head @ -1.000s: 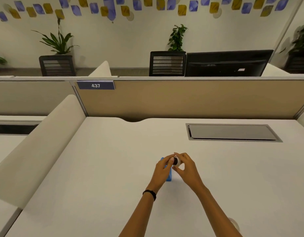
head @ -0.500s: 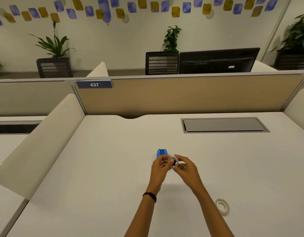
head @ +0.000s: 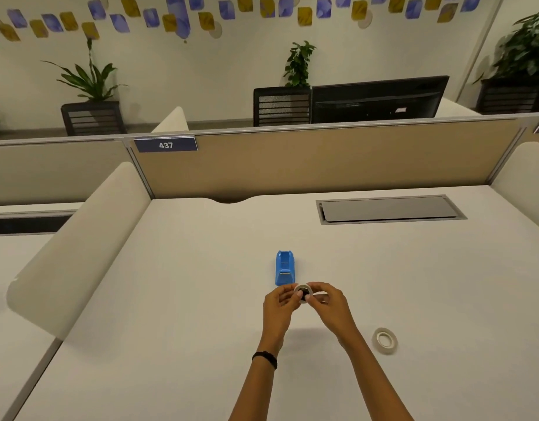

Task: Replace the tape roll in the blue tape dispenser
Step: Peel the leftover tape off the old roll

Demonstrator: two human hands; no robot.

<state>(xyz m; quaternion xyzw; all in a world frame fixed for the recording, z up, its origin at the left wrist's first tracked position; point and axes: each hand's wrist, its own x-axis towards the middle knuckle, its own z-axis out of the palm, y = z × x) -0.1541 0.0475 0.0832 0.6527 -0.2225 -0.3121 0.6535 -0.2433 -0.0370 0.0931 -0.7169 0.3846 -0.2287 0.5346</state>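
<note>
The blue tape dispenser stands on the white desk, with no roll in it. Just in front of it, above the desk, both of my hands hold a small tape roll with a black hub. My left hand pinches its left side and my right hand pinches its right side. A second whitish tape roll lies flat on the desk to the right of my right forearm.
A grey cable flap is set into the desk at the back right. A tan partition closes off the back. Rounded cream side dividers stand at the left and far right.
My hands have drawn the small roll back toward me, away from the dispenser, which now stands fully uncovered. The view has tilted down, so the second roll shows at the right.
</note>
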